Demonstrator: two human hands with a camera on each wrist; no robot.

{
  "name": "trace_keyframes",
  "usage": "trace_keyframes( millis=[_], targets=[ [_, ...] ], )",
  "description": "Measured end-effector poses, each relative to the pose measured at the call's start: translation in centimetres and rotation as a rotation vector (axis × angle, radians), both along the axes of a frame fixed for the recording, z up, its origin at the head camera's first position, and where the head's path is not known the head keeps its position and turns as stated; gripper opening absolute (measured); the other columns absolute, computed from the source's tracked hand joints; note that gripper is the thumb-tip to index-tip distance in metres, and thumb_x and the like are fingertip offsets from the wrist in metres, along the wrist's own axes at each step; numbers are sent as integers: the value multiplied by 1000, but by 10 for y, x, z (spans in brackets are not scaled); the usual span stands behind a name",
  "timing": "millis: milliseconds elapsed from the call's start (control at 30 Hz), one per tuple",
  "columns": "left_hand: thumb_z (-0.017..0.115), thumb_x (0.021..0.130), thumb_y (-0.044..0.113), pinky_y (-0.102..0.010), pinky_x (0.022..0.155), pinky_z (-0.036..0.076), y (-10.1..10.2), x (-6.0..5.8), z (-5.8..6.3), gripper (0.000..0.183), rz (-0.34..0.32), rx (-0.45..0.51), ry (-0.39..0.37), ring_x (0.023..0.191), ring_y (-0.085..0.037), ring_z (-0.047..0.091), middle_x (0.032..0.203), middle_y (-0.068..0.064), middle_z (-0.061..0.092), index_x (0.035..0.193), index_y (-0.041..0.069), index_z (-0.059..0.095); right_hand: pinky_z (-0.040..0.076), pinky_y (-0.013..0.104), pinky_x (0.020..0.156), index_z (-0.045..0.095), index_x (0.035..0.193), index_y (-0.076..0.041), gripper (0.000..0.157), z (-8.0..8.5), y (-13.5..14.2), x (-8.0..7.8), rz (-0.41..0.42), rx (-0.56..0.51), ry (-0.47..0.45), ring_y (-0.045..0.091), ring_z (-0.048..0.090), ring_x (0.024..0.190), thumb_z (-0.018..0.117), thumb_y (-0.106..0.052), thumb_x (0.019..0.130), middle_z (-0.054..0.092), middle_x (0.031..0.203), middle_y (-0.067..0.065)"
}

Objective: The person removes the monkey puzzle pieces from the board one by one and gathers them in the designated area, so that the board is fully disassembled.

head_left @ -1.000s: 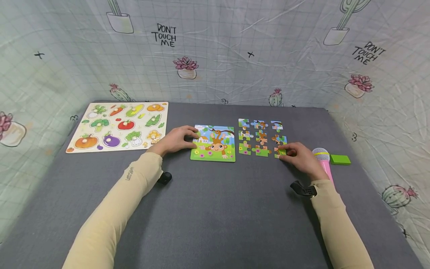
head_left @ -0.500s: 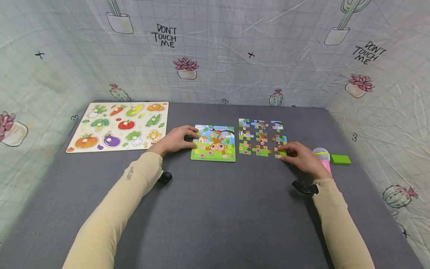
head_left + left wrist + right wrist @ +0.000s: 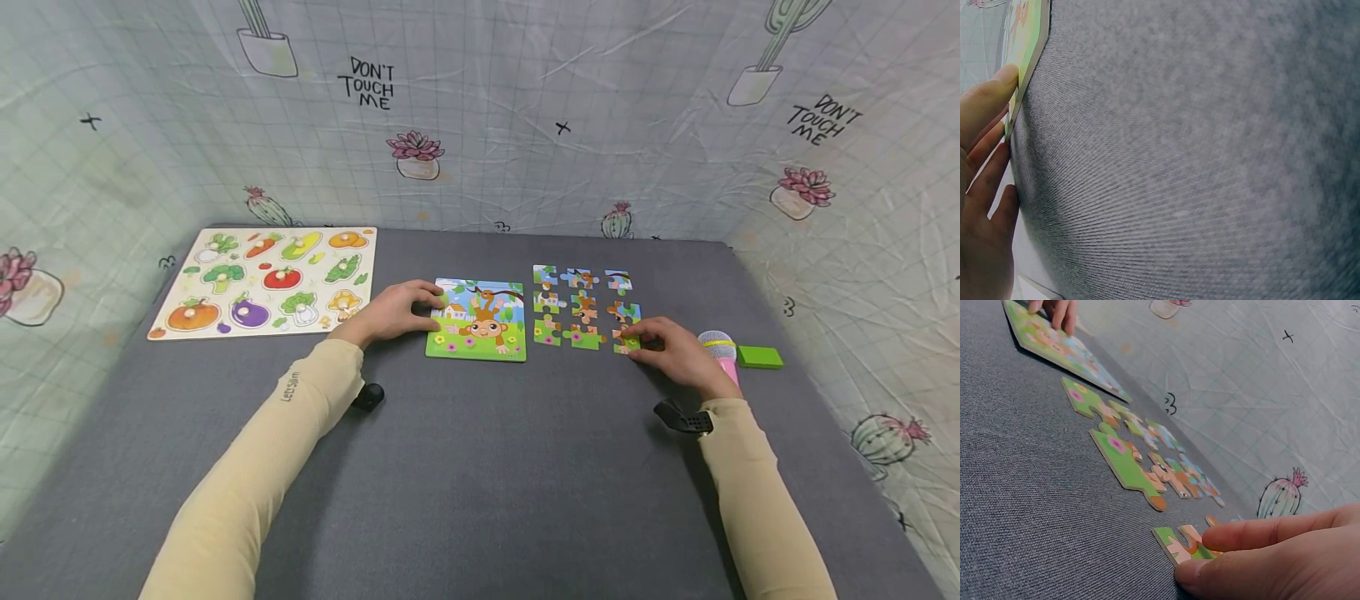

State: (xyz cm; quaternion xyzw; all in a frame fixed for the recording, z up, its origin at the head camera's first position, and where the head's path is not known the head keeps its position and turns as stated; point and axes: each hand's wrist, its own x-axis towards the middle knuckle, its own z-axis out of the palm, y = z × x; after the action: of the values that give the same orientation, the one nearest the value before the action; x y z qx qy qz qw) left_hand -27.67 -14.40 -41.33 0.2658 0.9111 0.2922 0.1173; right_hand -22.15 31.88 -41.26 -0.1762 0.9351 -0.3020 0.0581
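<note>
In the head view, a puzzle board (image 3: 480,323) with a monkey picture lies in the middle of the table. My left hand (image 3: 392,312) rests at its left side, thumb and fingers spread over the edge; the left wrist view has the thumb (image 3: 997,94) against the board's rim. Right of the board, loose jigsaw pieces (image 3: 583,308) lie in three spaced rows. My right hand (image 3: 675,354) pinches the lower right puzzle piece (image 3: 1172,545) between thumb and index finger, low at the table. Part of that piece is hidden by the fingers.
A wooden vegetable board (image 3: 258,287) lies at the back left. Beside my right wrist are a pink toy microphone (image 3: 718,346), partly covered by the hand, and a green block (image 3: 759,357). A printed cloth (image 3: 487,125) hangs behind the grey table (image 3: 495,483).
My right hand has shifted very slightly to the right at the lower right piece. The left hand and the board have stayed in place.
</note>
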Motion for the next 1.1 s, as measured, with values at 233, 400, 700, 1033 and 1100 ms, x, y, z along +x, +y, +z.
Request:
trace_keyframes(
  millis=[233,400,700,1033,1100],
  targets=[
    [74,89,25,-48,114,30,-1,-1,-1,41,-1,-4,2,136,-31,40,143,-11,49,124,5,67,45,35,84,67,121,-1,33,-1,2,0,7,-8,8,28,53,99,72,-8,89,60,115,16],
    [74,89,25,-47,114,29,0,0,0,41,3,-5,-2,137,-31,39,144,-11,49,124,5,67,44,37,85,66,123,-2,34,-1,2,0,-6,1,-14,27,51,100,71,-10,90,59,115,15],
    [74,89,25,-48,114,29,0,-1,1,42,8,-7,-14,137,-30,38,144,-11,49,125,4,67,44,39,86,65,123,-3,34,-3,4,-1,-17,5,-20,27,51,101,71,-15,91,59,114,14],
    [71,91,25,-48,115,28,-2,-2,0,41,3,23,-12,138,-31,37,145,-11,48,127,6,65,45,41,84,64,127,-5,38,0,10,-7,-35,-16,-93,27,54,99,70,-19,93,59,116,14],
    [70,92,25,-48,115,28,-3,-2,1,42,12,39,-12,138,-31,37,146,-12,47,128,6,64,47,44,85,61,130,-6,40,5,12,-9,-67,-28,-137,29,55,102,68,-23,94,57,120,15]
  ],
)
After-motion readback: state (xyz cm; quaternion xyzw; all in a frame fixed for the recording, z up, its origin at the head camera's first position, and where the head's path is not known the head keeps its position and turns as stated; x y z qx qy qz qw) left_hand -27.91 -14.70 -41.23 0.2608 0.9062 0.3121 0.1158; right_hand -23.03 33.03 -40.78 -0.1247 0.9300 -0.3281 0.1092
